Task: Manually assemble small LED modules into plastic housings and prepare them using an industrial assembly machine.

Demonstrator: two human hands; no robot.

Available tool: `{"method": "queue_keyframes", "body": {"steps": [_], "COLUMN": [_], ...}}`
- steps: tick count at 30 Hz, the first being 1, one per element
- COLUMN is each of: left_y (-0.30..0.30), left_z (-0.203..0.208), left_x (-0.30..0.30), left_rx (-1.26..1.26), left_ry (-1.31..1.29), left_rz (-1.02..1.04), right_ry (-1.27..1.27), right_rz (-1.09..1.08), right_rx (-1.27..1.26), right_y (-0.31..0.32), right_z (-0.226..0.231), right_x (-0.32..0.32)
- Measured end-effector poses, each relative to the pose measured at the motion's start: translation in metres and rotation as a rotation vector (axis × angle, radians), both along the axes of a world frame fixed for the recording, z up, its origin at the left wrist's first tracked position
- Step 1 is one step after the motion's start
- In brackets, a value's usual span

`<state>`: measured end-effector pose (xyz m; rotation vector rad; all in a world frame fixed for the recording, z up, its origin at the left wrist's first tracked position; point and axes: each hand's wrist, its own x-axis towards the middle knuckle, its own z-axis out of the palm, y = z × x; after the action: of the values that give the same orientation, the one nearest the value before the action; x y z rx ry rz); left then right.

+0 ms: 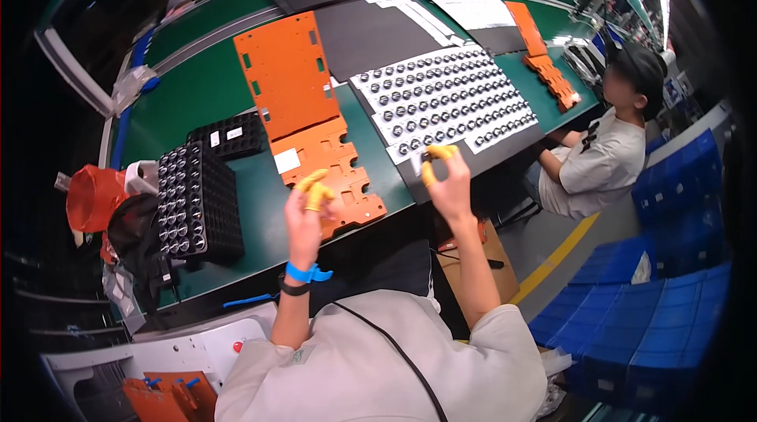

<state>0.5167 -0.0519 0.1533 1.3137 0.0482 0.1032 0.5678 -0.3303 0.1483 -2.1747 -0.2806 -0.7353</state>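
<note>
Right hand (451, 189) raised at near edge of white sheet (394, 155), thumb and fingertips narrow around small dark part (426, 158); left hand (310, 205) over orange fixture (321, 146), fingers curled, cannot tell whether holding anything

Orange fixture (330, 155): is lying under and beyond the left fingers (316, 199). Black tray stack (218, 205): is standing left of them, bare green tabletop (264, 209) leaving a lane between. Sheet of round parts (449, 96): is blocking low passage beyond the right fingers (443, 152).
</note>
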Motion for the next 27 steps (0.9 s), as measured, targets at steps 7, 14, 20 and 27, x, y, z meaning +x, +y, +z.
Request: {"method": "queue_keyframes", "body": {"steps": [7, 14, 20, 27], "left_y": [0.051, 0.069, 0.071, 0.068], "left_z": [-0.015, -0.025, -0.028, -0.027], "left_x": [0.004, 0.005, -0.001, -0.001], "left_rx": [0.159, 0.195, 0.196, 0.177], "left_ry": [-0.058, -0.017, 0.004, -0.004], "left_rz": [0.200, 0.237, 0.243, 0.211], "right_ry": [0.047, -0.003, 0.011, 0.027], "right_rz": [-0.339, -0.318, -0.388, -0.358], "right_rx": [-0.280, -0.473, -0.481, -0.491], "right_y": [-0.108, -0.128, -0.119, -0.120], "right_z": [-0.053, -0.056, -0.055, -0.061], "right_x": [0.033, 0.048, 0.042, 0.045]}}
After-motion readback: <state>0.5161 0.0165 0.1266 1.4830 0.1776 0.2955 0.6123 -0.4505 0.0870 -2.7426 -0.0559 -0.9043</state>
